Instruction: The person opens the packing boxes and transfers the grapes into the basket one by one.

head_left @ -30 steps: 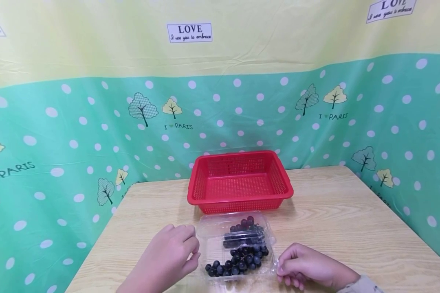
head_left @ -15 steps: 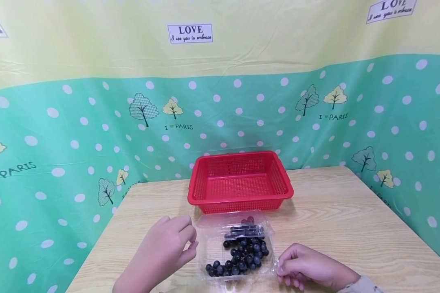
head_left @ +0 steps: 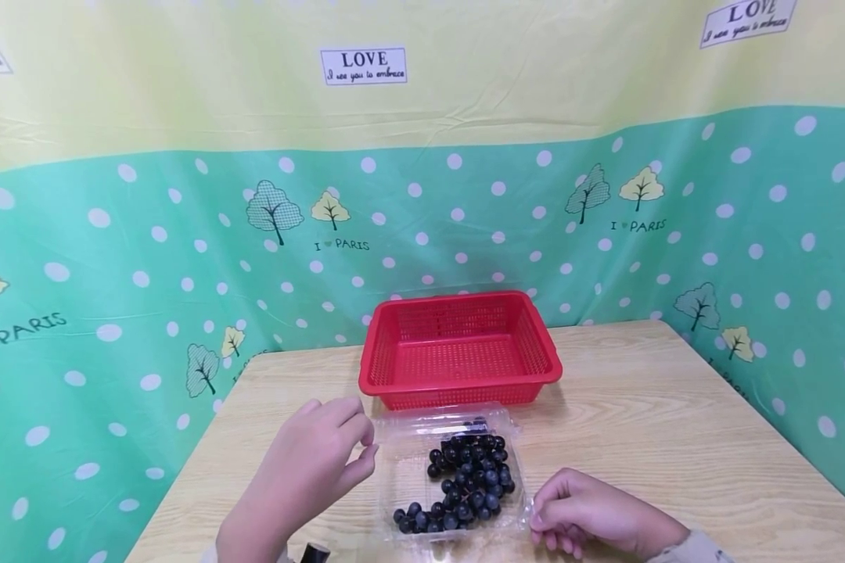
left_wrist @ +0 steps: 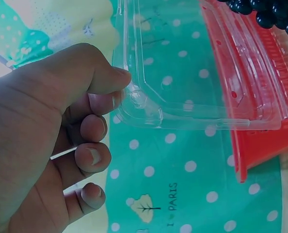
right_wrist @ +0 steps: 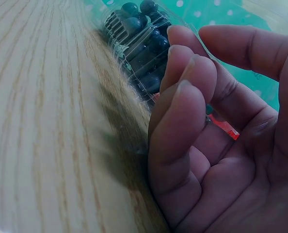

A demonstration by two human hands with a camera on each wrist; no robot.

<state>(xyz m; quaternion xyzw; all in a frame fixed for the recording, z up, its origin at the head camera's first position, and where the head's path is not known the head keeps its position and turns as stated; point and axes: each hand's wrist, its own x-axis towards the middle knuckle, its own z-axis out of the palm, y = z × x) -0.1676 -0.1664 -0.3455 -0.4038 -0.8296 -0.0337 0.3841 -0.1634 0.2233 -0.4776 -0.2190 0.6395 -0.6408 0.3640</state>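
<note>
A clear plastic clamshell box (head_left: 407, 489) lies on the table with a bunch of dark grapes (head_left: 458, 493) inside. Its transparent lid (head_left: 422, 422) is raised at the back. My left hand (head_left: 317, 461) pinches a corner of this lid between thumb and index finger, the other fingers loosely curled, as the left wrist view shows. At the box's right side my right hand (head_left: 595, 508) pinches the clear rim between thumb and index finger. In the right wrist view the grapes (right_wrist: 134, 24) show through the box wall, just beyond the right hand (right_wrist: 216, 121).
Behind the box stands a red plastic basket (head_left: 458, 383) with perforated sides. A wooden table (head_left: 634, 407) carries everything, and a green and yellow printed cloth (head_left: 422, 195) hangs around its back and sides. A small black object (head_left: 315, 553) shows at the bottom edge near the left wrist.
My left hand has moved up and slightly left, swinging the lid further back, so more of the grapes show uncovered. The right hand stays at the box's side.
</note>
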